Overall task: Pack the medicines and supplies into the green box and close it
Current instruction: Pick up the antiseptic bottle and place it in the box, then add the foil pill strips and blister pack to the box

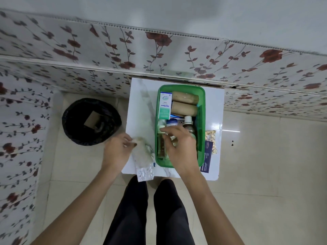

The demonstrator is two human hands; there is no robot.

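right hand (pixel 178 145) over green box (pixel 201 96), fingers spread

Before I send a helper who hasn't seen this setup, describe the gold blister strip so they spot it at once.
Find the white table with the green box on it. Just outside the box's right wall lies the gold blister strip, beside a dark blue carton. It is the only shiny gold, bubbled thing; the blister packs left of the box are silver.

Green box (pixel 201 110) open on the white table, lid off, holding two tan rolls (pixel 184 103), a white-teal carton (pixel 165 107) and bottles. Outside: gold blister strips (pixel 211 141) right, silver blister strip (pixel 145 174) front-left
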